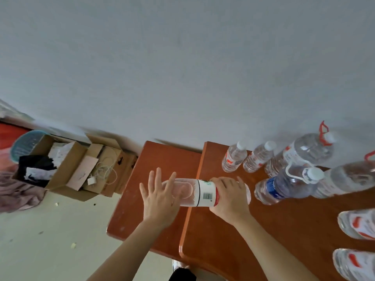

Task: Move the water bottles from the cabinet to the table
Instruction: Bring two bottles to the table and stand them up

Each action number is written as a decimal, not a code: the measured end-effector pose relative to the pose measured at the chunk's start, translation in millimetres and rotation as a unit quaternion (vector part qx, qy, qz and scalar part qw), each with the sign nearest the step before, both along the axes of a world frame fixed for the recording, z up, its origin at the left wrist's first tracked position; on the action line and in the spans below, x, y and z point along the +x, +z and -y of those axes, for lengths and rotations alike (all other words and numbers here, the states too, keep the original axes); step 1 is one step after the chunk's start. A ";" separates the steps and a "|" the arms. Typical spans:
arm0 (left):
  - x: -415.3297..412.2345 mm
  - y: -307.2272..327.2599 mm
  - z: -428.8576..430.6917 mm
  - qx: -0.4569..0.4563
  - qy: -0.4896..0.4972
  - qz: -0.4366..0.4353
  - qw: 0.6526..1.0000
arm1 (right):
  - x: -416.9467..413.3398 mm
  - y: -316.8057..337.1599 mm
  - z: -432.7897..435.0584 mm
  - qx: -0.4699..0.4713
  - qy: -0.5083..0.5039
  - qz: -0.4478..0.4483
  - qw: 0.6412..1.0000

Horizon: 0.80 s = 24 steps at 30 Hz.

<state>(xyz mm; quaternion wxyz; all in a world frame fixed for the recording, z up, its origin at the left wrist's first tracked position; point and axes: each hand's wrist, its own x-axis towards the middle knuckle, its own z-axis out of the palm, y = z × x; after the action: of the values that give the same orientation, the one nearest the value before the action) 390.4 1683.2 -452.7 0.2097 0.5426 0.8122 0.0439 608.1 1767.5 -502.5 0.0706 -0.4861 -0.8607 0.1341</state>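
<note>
I hold a large clear water bottle [199, 192] on its side, over the gap between the lower brown cabinet top [154, 167] and the wooden table [253, 230]. My right hand [230, 196] grips its neck end beside the red-and-white label. My left hand [160, 196] lies flat with spread fingers against the bottle's base. On the table stand two small bottles [234, 157] [258, 157] and three large jugs [300, 154] [288, 184] [349, 179].
Two more bottles [357, 224] [355, 264] lie at the table's right edge. Open cardboard boxes [77, 165] with cables and clutter sit on the floor to the left, next to a blue fan [24, 146] and pink cloth [18, 193]. A pale wall rises behind.
</note>
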 end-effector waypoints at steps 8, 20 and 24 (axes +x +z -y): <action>20.6 133.9 52.0 0.169 0.027 -0.127 0.977 | 1.1 147.3 3.2 0.154 0.123 -0.098 0.976; 21.9 203.0 314.9 0.200 0.240 -0.259 0.914 | -113.0 224.0 173.8 0.213 0.384 -0.257 0.861; 3.8 214.5 448.3 0.197 0.339 -0.316 0.864 | -184.8 242.6 294.3 0.195 0.479 -0.263 0.815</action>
<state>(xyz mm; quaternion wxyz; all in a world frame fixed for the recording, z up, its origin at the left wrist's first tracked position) 394.2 1234.9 -238.2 -0.1969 0.2481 0.9435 0.0976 423.3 1473.2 -259.9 0.3140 0.0654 -0.9416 0.1028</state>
